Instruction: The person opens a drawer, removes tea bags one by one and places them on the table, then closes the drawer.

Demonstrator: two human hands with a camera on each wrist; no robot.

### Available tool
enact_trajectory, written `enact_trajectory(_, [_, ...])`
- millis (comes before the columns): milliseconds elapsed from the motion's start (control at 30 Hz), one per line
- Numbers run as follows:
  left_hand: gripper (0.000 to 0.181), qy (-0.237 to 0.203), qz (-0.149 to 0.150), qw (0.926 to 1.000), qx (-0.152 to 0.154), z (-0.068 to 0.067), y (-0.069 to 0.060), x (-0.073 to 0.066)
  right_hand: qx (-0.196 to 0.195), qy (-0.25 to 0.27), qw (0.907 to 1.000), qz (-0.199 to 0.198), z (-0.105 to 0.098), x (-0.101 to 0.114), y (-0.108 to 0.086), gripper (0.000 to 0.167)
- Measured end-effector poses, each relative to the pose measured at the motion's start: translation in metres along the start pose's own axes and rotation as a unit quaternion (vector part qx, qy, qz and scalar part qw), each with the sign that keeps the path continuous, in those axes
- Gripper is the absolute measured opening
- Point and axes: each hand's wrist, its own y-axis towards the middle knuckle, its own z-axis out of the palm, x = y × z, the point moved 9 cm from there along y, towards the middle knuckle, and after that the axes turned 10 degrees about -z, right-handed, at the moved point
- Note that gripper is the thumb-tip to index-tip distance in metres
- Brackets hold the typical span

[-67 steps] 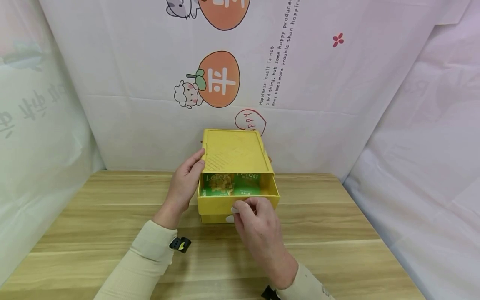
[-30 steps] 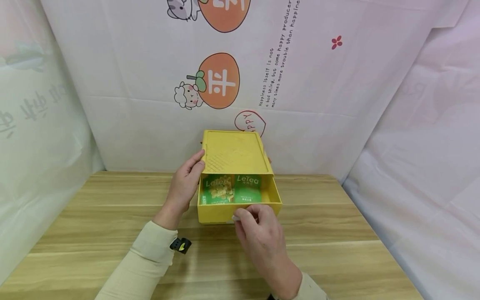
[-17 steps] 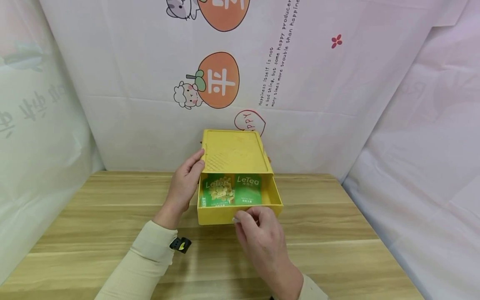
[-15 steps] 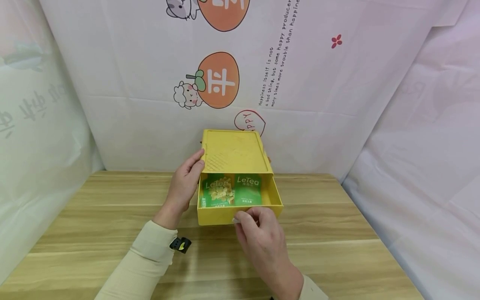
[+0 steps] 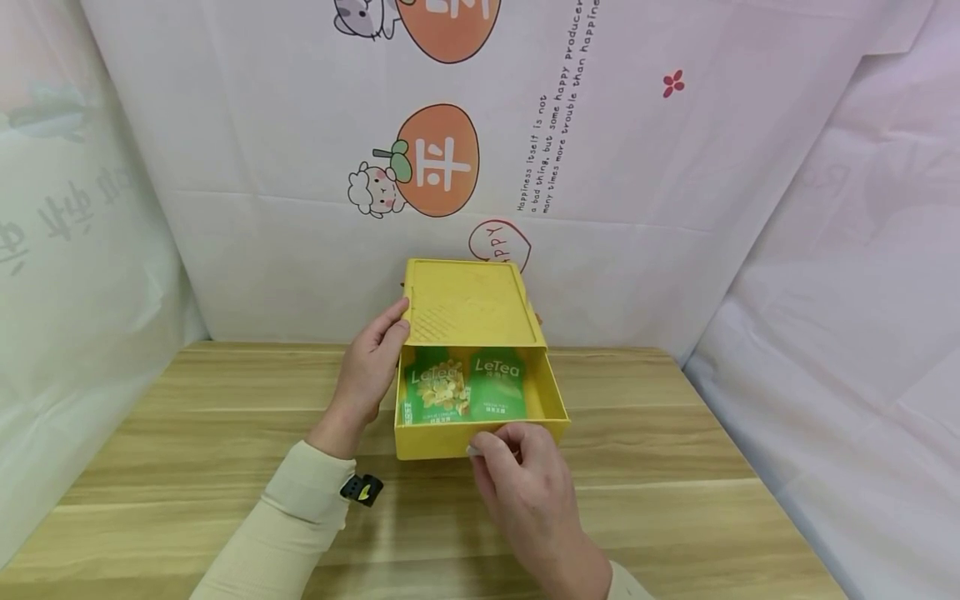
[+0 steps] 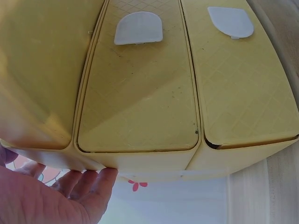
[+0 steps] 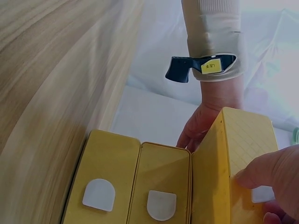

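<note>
A yellow drawer cabinet (image 5: 472, 302) stands on the table, its top drawer pulled out. Inside that drawer lie two green LeTea packets, a left packet (image 5: 438, 396) with a food picture and a right packet (image 5: 497, 392). My right hand (image 5: 528, 492) pinches the drawer's white handle (image 7: 263, 194) at its front; fingers partly cover it. Flat against the cabinet's left side, my left hand (image 5: 367, 367) presses with fingers fairly straight. In the left wrist view, the fingertips (image 6: 108, 176) touch the side wall. Two lower drawers, a middle drawer (image 6: 140, 93) and a bottom drawer (image 6: 247, 84), are pushed in.
The wood-grain table (image 5: 225, 467) extends around the cabinet. Close behind the cabinet hangs a white printed cloth (image 5: 285, 250), with more white sheets at both sides. A black strap (image 5: 362, 490) sits on the left wrist.
My right hand has drawn the top drawer farther out towards me, and more of the green packets shows. My left hand has stayed on the cabinet's side.
</note>
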Motion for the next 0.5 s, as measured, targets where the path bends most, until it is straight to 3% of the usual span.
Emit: enact_trajectory(500, [0.052, -0.007, -0.005, 0.9999, -0.006, 0.004, -0.009, -0.003, 0.015, -0.01, 0.9998, 0.01, -0.012, 0.004, -0.008, 0.025])
